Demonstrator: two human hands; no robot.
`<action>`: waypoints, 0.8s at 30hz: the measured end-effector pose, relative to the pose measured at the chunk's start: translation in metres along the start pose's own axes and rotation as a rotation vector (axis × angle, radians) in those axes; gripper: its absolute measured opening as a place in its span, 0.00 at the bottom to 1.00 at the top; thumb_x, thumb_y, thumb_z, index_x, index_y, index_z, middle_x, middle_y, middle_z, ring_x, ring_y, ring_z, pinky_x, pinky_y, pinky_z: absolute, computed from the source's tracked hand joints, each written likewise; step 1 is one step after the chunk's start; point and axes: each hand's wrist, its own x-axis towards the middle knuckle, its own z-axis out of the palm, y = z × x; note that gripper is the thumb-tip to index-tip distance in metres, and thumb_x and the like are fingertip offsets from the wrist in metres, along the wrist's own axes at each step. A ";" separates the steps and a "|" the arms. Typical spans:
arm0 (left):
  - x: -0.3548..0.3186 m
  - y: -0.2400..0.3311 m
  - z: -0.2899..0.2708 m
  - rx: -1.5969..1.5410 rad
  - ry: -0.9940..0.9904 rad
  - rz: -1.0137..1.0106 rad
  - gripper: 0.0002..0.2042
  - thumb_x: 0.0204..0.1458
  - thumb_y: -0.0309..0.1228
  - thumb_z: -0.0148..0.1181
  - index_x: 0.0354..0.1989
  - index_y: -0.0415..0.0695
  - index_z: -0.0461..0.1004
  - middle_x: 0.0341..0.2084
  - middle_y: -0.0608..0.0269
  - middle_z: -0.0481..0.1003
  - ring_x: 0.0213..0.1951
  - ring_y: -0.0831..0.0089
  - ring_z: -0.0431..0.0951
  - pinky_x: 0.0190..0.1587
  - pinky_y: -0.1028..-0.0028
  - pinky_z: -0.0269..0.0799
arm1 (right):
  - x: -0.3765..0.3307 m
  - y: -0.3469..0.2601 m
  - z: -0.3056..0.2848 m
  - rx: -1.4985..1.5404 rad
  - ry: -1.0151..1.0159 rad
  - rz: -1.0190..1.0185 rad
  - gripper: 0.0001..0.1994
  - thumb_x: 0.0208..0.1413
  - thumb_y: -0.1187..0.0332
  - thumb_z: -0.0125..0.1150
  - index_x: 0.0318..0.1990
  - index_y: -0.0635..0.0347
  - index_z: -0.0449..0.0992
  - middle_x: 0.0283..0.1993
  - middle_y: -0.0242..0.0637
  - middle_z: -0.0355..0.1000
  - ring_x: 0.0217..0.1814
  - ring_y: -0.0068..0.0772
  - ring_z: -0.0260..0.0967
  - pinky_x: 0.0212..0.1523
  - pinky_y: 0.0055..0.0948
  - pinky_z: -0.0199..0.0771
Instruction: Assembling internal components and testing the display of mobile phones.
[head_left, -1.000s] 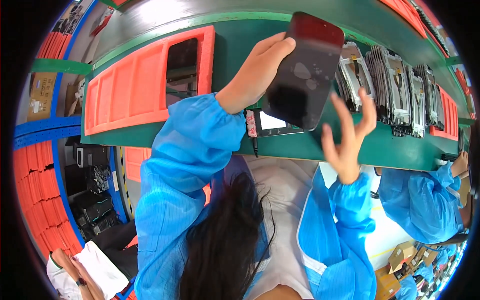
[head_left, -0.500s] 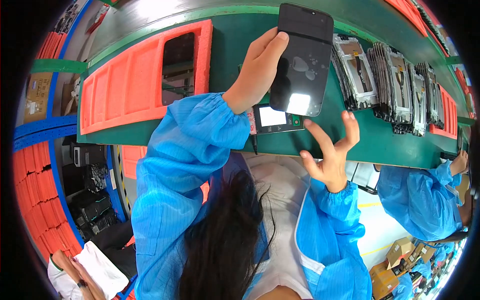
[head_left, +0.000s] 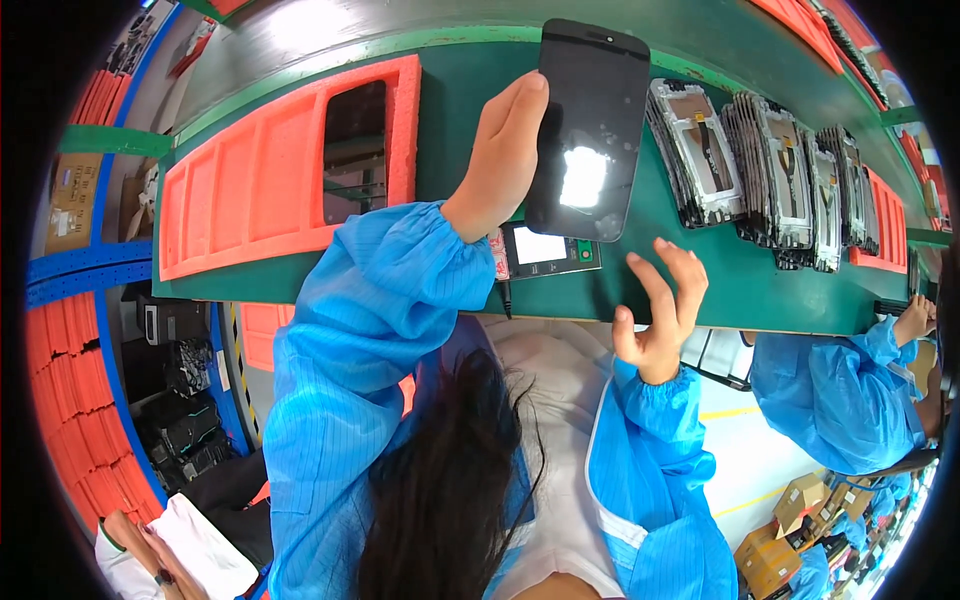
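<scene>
You seem mid-hold: your left hand [head_left: 507, 150] grips the black phone screen [head_left: 592, 125], raised over the electronic box's [head_left: 553, 251] far edge; your right hand [head_left: 660, 322], fingers parted, empty, is right of it. Next calls for steadiness.

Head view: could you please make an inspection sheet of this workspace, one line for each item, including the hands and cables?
Surface: green bench top.
Things in hand: dark glossy panel, raised above the bench, bright reflection on its face.
Clutter: small device with lit screen; red tray holding another dark panel; rows of framed parts at right.
Hands: left hand grips the panel's left edge; right hand empty, fingers bent, apart from it.
Cables: black cable at the device's left end.
Surroundings: red stacks on blue shelving; co-worker's blue garment; cardboard boxes.
</scene>
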 end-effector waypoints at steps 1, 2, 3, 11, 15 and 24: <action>0.001 0.000 0.000 0.000 -0.001 -0.001 0.17 0.66 0.39 0.39 0.35 0.40 0.70 0.30 0.72 0.71 0.33 0.85 0.66 0.36 0.80 0.64 | 0.001 0.000 0.000 -0.001 0.000 0.001 0.21 0.47 0.59 0.56 0.46 0.62 0.77 0.57 0.49 0.64 0.59 0.53 0.60 0.62 0.49 0.56; 0.001 0.000 0.000 -0.025 0.008 -0.037 0.17 0.66 0.39 0.39 0.35 0.40 0.70 0.30 0.72 0.71 0.33 0.85 0.66 0.36 0.80 0.64 | 0.003 0.000 0.000 0.003 -0.008 -0.002 0.21 0.46 0.60 0.57 0.46 0.63 0.77 0.56 0.50 0.65 0.58 0.52 0.61 0.60 0.49 0.58; 0.001 0.000 0.000 -0.050 0.017 -0.073 0.17 0.66 0.39 0.39 0.35 0.40 0.70 0.29 0.73 0.71 0.32 0.86 0.66 0.35 0.81 0.63 | 0.005 -0.002 0.001 0.007 -0.017 -0.005 0.22 0.45 0.61 0.57 0.46 0.64 0.76 0.55 0.50 0.66 0.57 0.52 0.62 0.59 0.48 0.59; 0.000 0.009 0.003 -0.071 0.030 -0.093 0.17 0.66 0.40 0.39 0.37 0.40 0.71 0.31 0.72 0.72 0.33 0.86 0.68 0.37 0.81 0.65 | 0.010 -0.004 0.002 0.045 -0.049 0.016 0.22 0.41 0.67 0.58 0.46 0.65 0.76 0.54 0.50 0.67 0.55 0.53 0.64 0.56 0.46 0.64; 0.001 0.005 0.001 -0.083 0.010 -0.097 0.17 0.66 0.40 0.39 0.39 0.40 0.71 0.32 0.72 0.73 0.34 0.85 0.69 0.38 0.82 0.65 | 0.011 -0.003 0.001 0.051 -0.070 0.010 0.22 0.40 0.68 0.58 0.46 0.66 0.75 0.53 0.50 0.67 0.55 0.54 0.64 0.55 0.45 0.64; -0.001 0.006 0.002 -0.063 -0.035 -0.073 0.17 0.66 0.38 0.38 0.41 0.39 0.71 0.32 0.72 0.73 0.34 0.86 0.69 0.38 0.82 0.65 | 0.012 -0.003 0.001 0.069 -0.068 0.003 0.22 0.40 0.68 0.58 0.47 0.66 0.75 0.53 0.50 0.68 0.54 0.54 0.65 0.55 0.45 0.65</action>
